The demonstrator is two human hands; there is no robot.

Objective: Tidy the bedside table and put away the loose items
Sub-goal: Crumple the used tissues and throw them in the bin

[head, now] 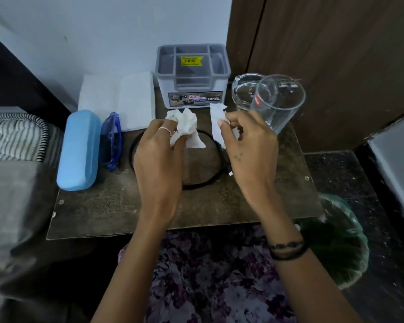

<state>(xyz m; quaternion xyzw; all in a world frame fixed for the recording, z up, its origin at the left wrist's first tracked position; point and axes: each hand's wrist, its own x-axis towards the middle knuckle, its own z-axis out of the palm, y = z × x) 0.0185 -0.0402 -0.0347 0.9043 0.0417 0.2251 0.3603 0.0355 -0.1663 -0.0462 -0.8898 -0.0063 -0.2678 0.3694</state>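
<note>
Hands work above the middle of a dark brown tabletop (117, 206) in the head view. The left hand (159, 157) has its grip pinched on a crumpled white tissue (187, 127), fingers curled around the wad, a ring on one finger. The right hand (252, 145) has its grip pinching a flatter scrap of white paper (216, 122) between thumb and fingertips, and dark bands circle that wrist. Both pieces are held just above the surface, near each other but apart.

Beneath the hands a black cable (208, 180) lies in a loop on the tabletop. At the left edge a light blue glasses case (78, 150) lies lengthwise, with blue-framed glasses (111, 141) just beside it. Behind those rests a stack of white napkins (117, 101). A grey organiser box (193, 75) with empty compartments and a yellow price sticker stands at the back against the wall. To its right a clear drinking glass (280, 101) stands tilted in the wide lens, touching a glass ashtray (245, 92) behind it.
</note>
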